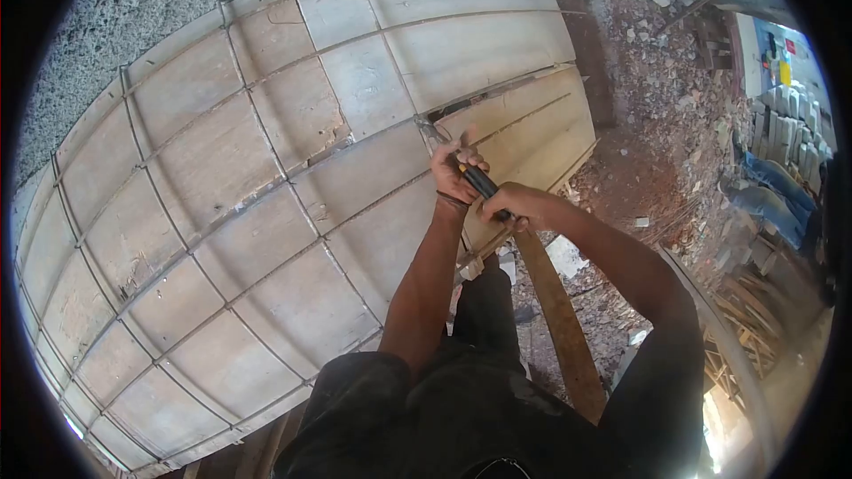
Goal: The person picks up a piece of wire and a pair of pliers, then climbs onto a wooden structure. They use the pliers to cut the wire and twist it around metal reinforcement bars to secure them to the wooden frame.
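A hammer-like tool with a dark handle and a metal head lies across both hands, over a pale board near the panel's right part. My left hand is around its upper handle, close to the metal head, with some fingers raised. My right hand is closed on the lower end of the handle. Beneath the hands, thin metal rods cross the boarded panel in a grid. A dark gap shows between boards just above the left hand.
A long wooden plank slopes down beside my right arm. Rubble covers the ground to the right. A person's legs in blue jeans are at the far right, above a pile of wood strips. A rough wall borders the panel.
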### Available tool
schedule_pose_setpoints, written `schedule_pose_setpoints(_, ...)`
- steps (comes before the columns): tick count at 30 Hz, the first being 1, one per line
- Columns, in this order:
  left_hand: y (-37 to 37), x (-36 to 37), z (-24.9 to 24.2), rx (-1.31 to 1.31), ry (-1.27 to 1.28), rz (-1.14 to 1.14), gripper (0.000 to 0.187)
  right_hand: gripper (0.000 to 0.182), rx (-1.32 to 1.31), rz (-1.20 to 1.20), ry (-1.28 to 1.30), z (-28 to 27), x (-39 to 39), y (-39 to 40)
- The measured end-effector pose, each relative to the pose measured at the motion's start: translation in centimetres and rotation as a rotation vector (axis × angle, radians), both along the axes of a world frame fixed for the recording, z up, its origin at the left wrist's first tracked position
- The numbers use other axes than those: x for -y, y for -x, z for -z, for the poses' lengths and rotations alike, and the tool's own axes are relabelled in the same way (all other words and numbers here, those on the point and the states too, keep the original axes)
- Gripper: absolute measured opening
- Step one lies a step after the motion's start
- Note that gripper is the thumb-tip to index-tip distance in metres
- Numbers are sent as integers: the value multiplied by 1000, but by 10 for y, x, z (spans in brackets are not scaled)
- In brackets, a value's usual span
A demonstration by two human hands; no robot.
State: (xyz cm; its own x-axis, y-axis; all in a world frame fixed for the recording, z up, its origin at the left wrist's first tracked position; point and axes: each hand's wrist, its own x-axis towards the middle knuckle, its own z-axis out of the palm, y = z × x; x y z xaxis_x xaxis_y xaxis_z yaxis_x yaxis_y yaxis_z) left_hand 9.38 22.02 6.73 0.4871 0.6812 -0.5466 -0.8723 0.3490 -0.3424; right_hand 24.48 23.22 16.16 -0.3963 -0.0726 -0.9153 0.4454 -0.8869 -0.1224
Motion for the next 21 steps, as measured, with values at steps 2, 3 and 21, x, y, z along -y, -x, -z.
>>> schedule_pose_setpoints(2,-4,-11,-29,-352,117,136,32,28,8,-142,-163,4,4,1)
schedule_pose_setpoints(3,-5,-13,-30,-358,119,135,32,33,99,-219,-511,3,5,3)
schedule_pose_setpoints(21,-3,-13,-19,-867,187,412,37,42,66,291,-474,7,35,-31)
